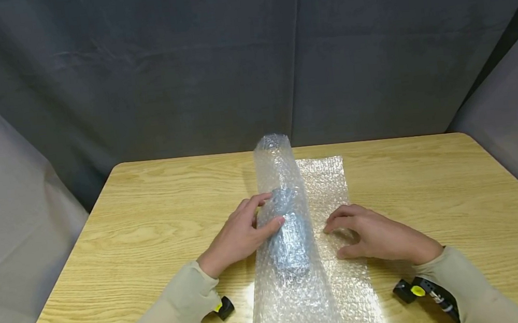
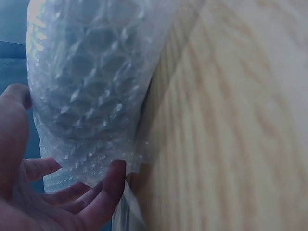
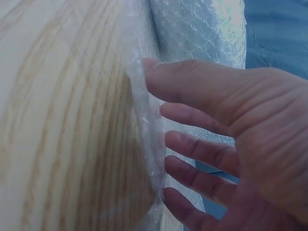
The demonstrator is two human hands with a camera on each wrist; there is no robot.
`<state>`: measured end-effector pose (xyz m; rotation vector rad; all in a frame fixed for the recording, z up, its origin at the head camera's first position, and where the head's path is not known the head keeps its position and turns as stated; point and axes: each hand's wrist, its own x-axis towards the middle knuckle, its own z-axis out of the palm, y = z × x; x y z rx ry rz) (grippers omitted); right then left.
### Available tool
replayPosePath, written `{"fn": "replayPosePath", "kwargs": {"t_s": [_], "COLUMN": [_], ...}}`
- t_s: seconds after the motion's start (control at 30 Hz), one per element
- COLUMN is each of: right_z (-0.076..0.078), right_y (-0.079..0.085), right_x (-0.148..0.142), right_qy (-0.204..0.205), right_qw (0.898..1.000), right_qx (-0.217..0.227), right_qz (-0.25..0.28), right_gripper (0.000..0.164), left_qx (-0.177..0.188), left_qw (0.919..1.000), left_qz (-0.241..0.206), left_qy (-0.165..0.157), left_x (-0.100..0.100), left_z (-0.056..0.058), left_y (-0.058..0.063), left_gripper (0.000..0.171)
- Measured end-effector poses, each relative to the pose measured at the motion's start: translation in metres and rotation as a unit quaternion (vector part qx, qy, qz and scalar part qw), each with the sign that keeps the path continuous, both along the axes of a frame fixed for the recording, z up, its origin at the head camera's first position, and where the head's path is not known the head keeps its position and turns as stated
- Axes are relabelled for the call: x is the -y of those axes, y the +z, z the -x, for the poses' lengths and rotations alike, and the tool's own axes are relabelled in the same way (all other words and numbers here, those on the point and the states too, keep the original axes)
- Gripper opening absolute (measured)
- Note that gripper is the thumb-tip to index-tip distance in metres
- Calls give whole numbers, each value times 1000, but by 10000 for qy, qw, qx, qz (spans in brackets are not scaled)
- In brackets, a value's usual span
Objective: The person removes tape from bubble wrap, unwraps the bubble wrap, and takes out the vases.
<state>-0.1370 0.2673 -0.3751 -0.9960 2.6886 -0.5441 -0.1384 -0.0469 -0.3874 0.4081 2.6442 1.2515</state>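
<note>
A blue-grey object [image 1: 290, 244] shows through the clear bubble wrap [image 1: 277, 165] folded over it; what it is cannot be told. My left hand [image 1: 242, 230] rests against the left side of this bundle, thumb on top, fingers spread loosely. In the left wrist view its fingertips [image 2: 115, 171] touch the wrap low down, near the table. My right hand [image 1: 373, 233] is at the flat part of the sheet [image 1: 323, 176], right of the bundle. In the right wrist view its thumb and relaxed fingers [image 3: 192, 149] are at the sheet's edge, with a gap between them.
The bubble wrap lies on a light wooden table [image 1: 152, 218] and runs off toward its near edge. Dark cloth [image 1: 184, 70] hangs behind the table, with grey cloth [image 1: 8, 232] at the sides. A small black camera [image 1: 405, 291] is on the right wrist.
</note>
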Motion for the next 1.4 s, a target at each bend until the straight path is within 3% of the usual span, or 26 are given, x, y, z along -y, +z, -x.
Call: {"fn": "replayPosePath", "kwargs": {"t_s": [0.33, 0.77, 1.0, 1.23, 1.4], "right_z": [1, 1, 1, 2, 2], "right_y": [-1, -2, -3, -3, -2], "right_x": [0, -1, 0, 0, 0], "right_qy": [-1, -81, -90, -64, -17], "right_qw": [10000, 9999, 9999, 9999, 10000], "right_qx": [14, 76, 56, 37, -15], "right_qz": [32, 45, 92, 88, 71], "right_gripper": [40, 39, 40, 40, 40], "left_qx": [-88, -322, -707, -1346, -1407], "left_qw": [9997, 9992, 9973, 9881, 9839], "left_qz": [225, 201, 177, 634, 705], "left_qy": [5, 91, 31, -389, -843], "left_x": [-1, -4, -11, -21, -26], "left_z": [-4, -9, -16, -27, -34], "left_y": [3, 8, 15, 18, 16], "left_gripper": [71, 78, 78, 74, 86]}}
